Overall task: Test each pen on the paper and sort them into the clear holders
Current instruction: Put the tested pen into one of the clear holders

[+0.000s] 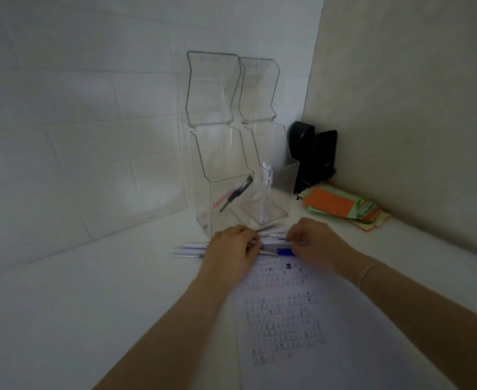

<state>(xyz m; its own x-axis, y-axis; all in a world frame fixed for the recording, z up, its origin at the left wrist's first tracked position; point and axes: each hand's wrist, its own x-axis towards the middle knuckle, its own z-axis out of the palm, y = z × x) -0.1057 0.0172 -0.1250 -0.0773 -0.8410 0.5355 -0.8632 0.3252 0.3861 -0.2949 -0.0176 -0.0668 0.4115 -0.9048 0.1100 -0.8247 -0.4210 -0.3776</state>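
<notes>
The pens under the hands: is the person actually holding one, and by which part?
Both hands, left hand and right hand, curl their fingers on the pile of pens lying before the clear holders. Which pen is gripped, and where along it, cannot be told.

A stack of coloured paper notes point(344, 208) is lying on the table point(91, 291) near black objects point(313, 159) standing in the corner.

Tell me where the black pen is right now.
In the head view, the black pen leans tilted inside the left clear holder, just beyond the left hand and beside the right clear holder.
</notes>
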